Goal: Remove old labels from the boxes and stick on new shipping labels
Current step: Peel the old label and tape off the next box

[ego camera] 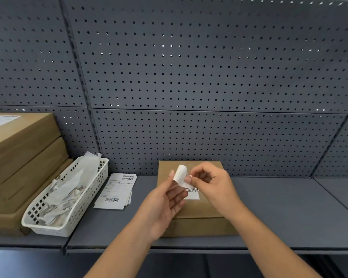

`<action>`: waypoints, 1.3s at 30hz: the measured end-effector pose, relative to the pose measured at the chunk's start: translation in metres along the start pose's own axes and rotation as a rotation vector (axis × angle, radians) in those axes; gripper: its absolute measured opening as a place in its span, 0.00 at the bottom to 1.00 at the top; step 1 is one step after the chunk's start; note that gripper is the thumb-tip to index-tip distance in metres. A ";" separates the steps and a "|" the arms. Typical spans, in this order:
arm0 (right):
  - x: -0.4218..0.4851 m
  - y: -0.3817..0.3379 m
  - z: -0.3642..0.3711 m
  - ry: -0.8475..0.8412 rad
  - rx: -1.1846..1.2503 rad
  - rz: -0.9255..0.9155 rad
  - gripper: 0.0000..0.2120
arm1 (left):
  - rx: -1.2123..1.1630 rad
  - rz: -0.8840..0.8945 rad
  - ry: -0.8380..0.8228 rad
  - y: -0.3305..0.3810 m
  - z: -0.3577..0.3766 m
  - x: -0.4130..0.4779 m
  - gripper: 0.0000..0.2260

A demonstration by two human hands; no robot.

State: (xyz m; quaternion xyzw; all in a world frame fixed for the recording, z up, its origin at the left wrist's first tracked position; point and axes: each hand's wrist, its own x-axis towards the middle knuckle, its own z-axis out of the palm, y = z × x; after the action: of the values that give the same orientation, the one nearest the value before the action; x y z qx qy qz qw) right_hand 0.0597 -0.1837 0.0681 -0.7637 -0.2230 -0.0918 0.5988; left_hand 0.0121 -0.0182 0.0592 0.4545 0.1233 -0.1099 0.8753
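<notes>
A flat brown cardboard box (201, 205) lies on the grey shelf in front of me. Above it both hands hold a white label (181, 175) that curls over at its top; its barcode end (193, 192) hangs near the box top. My left hand (165, 201) supports the label from the left with its fingers behind the sheet. My right hand (211, 183) pinches the label's right edge between thumb and fingertips. Whether the barcode end touches the box I cannot tell.
A stack of fresh shipping labels (117, 191) lies left of the box. A white perforated basket (68, 199) holds crumpled label scraps. Larger brown boxes (18, 157) are stacked at far left. A grey pegboard wall (209, 77) backs the shelf (289, 207).
</notes>
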 end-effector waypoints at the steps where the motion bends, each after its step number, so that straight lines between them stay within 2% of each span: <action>1: 0.000 0.000 0.001 -0.005 -0.001 0.000 0.04 | -0.022 -0.014 0.000 0.000 0.000 0.001 0.22; 7: -0.006 0.001 0.002 -0.086 -0.153 -0.050 0.06 | -0.130 -0.011 -0.103 -0.002 -0.004 -0.004 0.16; 11: -0.013 0.001 0.009 -0.134 -0.287 -0.117 0.09 | -0.152 -0.003 -0.049 -0.009 -0.004 -0.003 0.17; 14: -0.012 0.005 0.010 -0.153 -0.172 -0.019 0.08 | -0.129 0.032 0.002 -0.015 -0.005 -0.003 0.16; 17: -0.010 0.012 0.007 -0.068 -0.014 0.134 0.08 | -0.052 0.108 0.092 -0.015 -0.012 -0.003 0.13; 20: -0.009 0.024 0.001 0.004 -0.186 0.164 0.08 | 0.047 0.233 0.208 -0.008 -0.024 -0.003 0.12; 23: -0.010 0.034 -0.001 -0.094 -0.358 0.160 0.09 | 0.148 0.355 0.279 0.002 -0.035 -0.004 0.09; 27: -0.012 0.049 0.000 -0.179 -0.591 0.051 0.12 | 0.258 0.499 0.373 0.020 -0.055 -0.001 0.05; 32: -0.019 0.065 0.002 -0.178 -0.726 -0.035 0.14 | 0.506 0.672 0.513 0.055 -0.094 -0.007 0.07; 36: -0.019 0.067 0.002 -0.171 -0.731 -0.062 0.13 | 0.910 0.879 0.713 0.090 -0.138 -0.014 0.08; 39: -0.016 0.067 0.003 -0.177 -0.699 -0.051 0.13 | 1.285 0.893 0.877 0.108 -0.178 -0.013 0.08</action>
State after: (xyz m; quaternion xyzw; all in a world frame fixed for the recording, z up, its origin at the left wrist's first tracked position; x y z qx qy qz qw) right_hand 0.0753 -0.1968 0.0027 -0.9216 -0.2478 -0.1111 0.2772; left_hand 0.0123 0.1904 0.0475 0.8636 0.1729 0.3765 0.2873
